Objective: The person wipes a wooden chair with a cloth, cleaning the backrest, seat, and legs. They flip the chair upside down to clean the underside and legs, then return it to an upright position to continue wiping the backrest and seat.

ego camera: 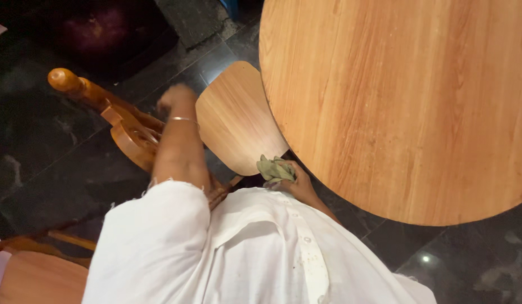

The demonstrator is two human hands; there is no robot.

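Note:
My left hand reaches down past a wooden chair, close to its carved backrest; the fingers look curled, and whether they grip the chair is hidden by blur. A thin bangle sits on that wrist. My right hand is closed on a crumpled olive-green cloth, held at the near edge of the chair's wooden seat, just beside the rim of a round wooden table. My white shirt fills the bottom of the view.
The chair is tucked partly under the round table. Another wooden chair seat shows at the bottom left. The floor is dark polished stone tile, with a dark rug or mat at the top left.

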